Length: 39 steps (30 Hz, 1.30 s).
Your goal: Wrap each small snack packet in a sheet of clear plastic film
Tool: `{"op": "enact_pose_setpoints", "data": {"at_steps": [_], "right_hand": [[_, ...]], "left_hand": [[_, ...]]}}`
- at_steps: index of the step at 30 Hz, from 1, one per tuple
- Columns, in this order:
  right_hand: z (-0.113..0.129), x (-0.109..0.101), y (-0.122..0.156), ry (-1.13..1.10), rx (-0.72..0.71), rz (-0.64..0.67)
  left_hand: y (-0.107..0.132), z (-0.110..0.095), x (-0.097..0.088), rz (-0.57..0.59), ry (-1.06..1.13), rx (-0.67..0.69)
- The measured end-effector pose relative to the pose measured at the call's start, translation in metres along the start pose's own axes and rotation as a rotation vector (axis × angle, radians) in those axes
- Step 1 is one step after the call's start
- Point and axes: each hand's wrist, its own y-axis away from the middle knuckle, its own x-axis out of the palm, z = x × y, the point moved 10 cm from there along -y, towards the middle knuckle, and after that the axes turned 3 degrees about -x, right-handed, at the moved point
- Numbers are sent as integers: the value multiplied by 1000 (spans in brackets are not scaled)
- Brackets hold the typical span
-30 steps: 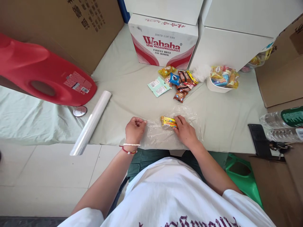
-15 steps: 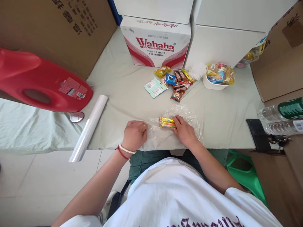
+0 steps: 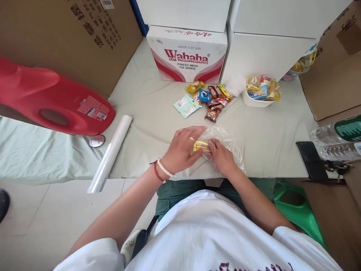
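A yellow snack packet (image 3: 200, 146) lies on a sheet of clear plastic wrap (image 3: 225, 141) near the table's front edge. My right hand (image 3: 222, 158) rests on the wrap with its fingers pinched on the packet's right end. My left hand (image 3: 182, 148) has reached over from the left, fingers extended across the packet and folding the wrap's left part over it. A beaded bracelet and a red string sit on my left wrist.
A roll of plastic wrap (image 3: 110, 152) lies to the left, beside a red jug (image 3: 50, 101) and a metal cap (image 3: 97, 140). Loose snacks (image 3: 210, 99), a white bowl (image 3: 255, 101) of snacks and boxes stand behind. A phone (image 3: 311, 161), keys and bottles (image 3: 337, 141) lie right.
My left hand moved right from the wrap's left edge, carrying plastic over the snack packet. The right hand stayed on the packet.
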Motion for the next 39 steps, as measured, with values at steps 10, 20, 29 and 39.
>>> {"op": "enact_pose_setpoints", "data": {"at_steps": [10,20,29,39], "right_hand": [[0,0,1,-49,-22,-28],[1,0,-1,-44,-20,-38],[1,-5,6,17,36,-23],[5,-23,5,171,-55,10]], "left_hand": [[29,-32,52,352,-174,422],[66,49,59,351,-290,-380],[73,80,56,258,-603,-596],[84,85,66,-8,-541,-370]]}}
